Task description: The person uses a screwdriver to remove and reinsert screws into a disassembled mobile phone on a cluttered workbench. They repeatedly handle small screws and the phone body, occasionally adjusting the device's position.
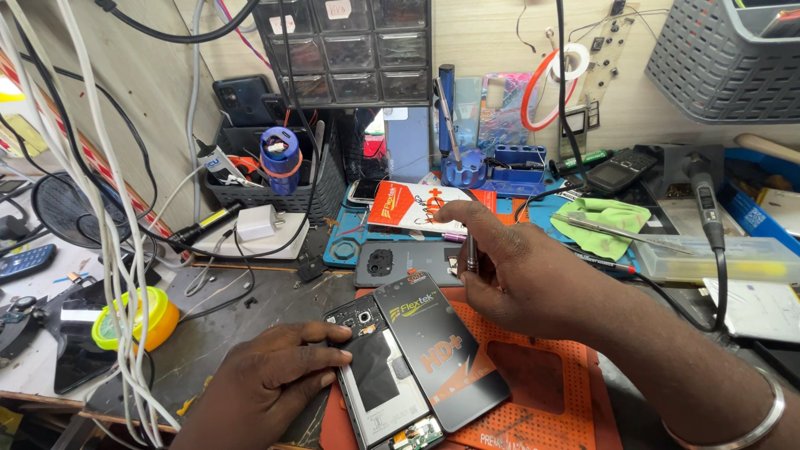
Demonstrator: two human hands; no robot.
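My left hand (279,375) rests on the left edge of an opened phone body (379,383), fingers pressing near its top corner, where the camera parts show. A black replacement screen (437,350) with an orange and yellow label lies tilted over the phone's right side. My right hand (517,279) hovers above the screen's top and pinches a thin metal screwdriver (472,250) upright between thumb and fingers. Everything sits on an orange perforated work mat (533,375).
A grey phone back cover (396,262) lies behind the mat. An orange-and-white screen package (417,207), a green cloth (604,221), tweezers (617,232) and a soldering iron (704,200) lie further back. White cables (108,250) hang at left beside a yellow-green tape roll (137,321).
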